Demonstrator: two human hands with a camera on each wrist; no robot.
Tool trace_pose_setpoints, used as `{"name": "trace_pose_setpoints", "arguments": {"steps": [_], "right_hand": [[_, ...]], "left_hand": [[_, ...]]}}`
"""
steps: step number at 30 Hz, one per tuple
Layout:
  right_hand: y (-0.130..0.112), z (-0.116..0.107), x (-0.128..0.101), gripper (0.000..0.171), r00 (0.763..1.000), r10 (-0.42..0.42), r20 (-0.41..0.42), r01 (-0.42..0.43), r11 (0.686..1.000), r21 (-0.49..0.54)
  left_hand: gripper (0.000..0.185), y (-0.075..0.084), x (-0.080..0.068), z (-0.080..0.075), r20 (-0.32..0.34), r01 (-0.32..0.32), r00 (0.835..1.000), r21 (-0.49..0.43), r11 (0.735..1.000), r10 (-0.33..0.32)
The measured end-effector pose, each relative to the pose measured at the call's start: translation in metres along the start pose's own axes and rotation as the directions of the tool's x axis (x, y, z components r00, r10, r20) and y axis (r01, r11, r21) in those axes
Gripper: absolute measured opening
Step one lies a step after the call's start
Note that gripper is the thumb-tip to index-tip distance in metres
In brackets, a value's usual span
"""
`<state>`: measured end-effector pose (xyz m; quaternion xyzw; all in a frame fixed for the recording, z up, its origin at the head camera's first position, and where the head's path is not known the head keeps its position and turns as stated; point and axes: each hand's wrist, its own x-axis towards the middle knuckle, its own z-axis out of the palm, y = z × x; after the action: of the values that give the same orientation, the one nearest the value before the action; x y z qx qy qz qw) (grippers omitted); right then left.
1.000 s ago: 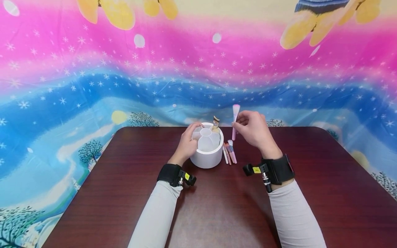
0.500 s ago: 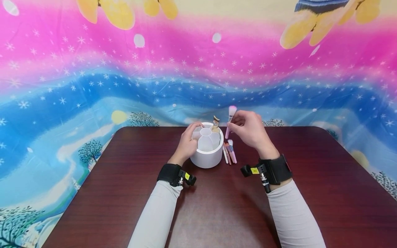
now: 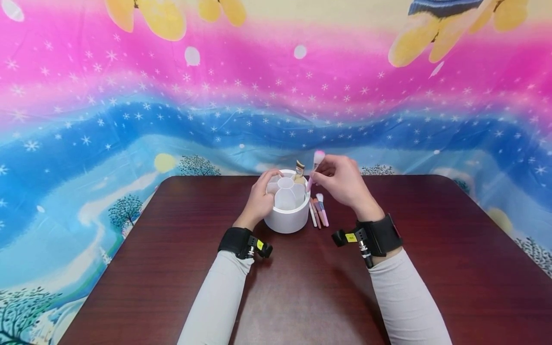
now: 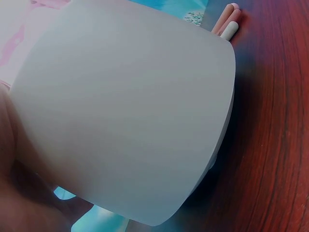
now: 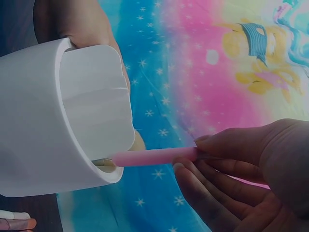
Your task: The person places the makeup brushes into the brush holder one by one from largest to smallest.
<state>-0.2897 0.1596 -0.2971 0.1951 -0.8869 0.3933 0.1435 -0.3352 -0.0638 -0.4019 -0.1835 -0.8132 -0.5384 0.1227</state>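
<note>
A white round organizer (image 3: 286, 223) with petal-shaped compartments stands on the table. My left hand (image 3: 260, 197) grips its left side, thumb and fingers at the rim. In my right hand (image 3: 342, 181) a pink makeup brush (image 5: 154, 157) is pinched between thumb and fingers. Its pink-tipped bristles (image 3: 319, 155) point up, and its handle slants down to the organizer's right rim. In the right wrist view the handle's end lies at the mouth of a compartment; whether it touches the wall I cannot tell. A gold-and-brown brush (image 3: 299, 170) stands in a back compartment.
Several small makeup brushes (image 3: 319, 212) lie side by side on the table, just right of the organizer. The dark red wooden table (image 3: 194, 249) reaches back to a colourful printed cloth (image 3: 267, 105). Each wrist wears a black strap with a camera.
My right hand has moved left, carrying the pink brush from beside the organizer to its right rim, and the brush now tilts more. My left hand and the organizer stay in place.
</note>
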Motion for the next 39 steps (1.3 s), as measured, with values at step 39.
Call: {"name": "trace_pose_setpoints", "arguments": {"steps": [39], "right_hand": [[0.0029,0.0081,-0.0007,0.01,0.983,0.011,0.181,-0.01,1.0,-0.008]], "left_hand": [[0.07,-0.0006,0.0005,-0.0003,-0.004,-0.001,1.0,0.007,1.0,0.002]]}}
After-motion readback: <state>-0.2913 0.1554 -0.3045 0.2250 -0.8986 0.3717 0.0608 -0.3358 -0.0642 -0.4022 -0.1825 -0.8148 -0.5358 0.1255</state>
